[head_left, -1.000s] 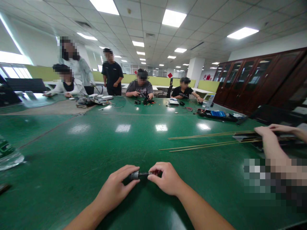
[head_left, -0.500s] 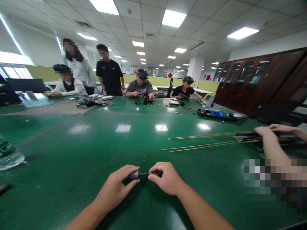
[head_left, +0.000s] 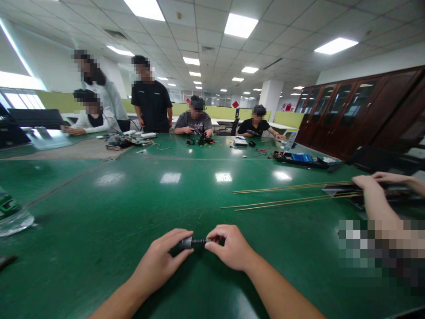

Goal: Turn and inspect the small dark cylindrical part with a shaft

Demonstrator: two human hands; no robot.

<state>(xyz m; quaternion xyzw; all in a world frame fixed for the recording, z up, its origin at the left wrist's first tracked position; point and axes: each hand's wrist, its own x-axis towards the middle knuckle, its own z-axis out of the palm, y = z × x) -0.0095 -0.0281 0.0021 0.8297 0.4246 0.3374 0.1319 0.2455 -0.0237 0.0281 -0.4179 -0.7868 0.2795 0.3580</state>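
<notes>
In the head view a dark cylindrical part with a thin ribbed shaft (head_left: 187, 243) lies level between my hands, low over the table near its front edge. My left hand (head_left: 163, 257) is closed around the thick cylinder, thumb below and fingers above. With thumb and fingertips, my right hand (head_left: 229, 246) pinches the far end of the shaft. The shaft's tip is hidden by those fingers, and much of the cylinder by the left hand. Its exact kind cannot be made out.
On the green table (head_left: 133, 212) to the right lie thin brass-coloured rods (head_left: 282, 204), beside another person's hands (head_left: 372, 186). A clear bottle (head_left: 13, 215) is at the left edge. Across the table, people sit behind electronic parts (head_left: 129, 139) and a black tray (head_left: 302, 159).
My hands and the cylindrical part stay in the same place. Across the room, the two standing people have shifted slightly left.
</notes>
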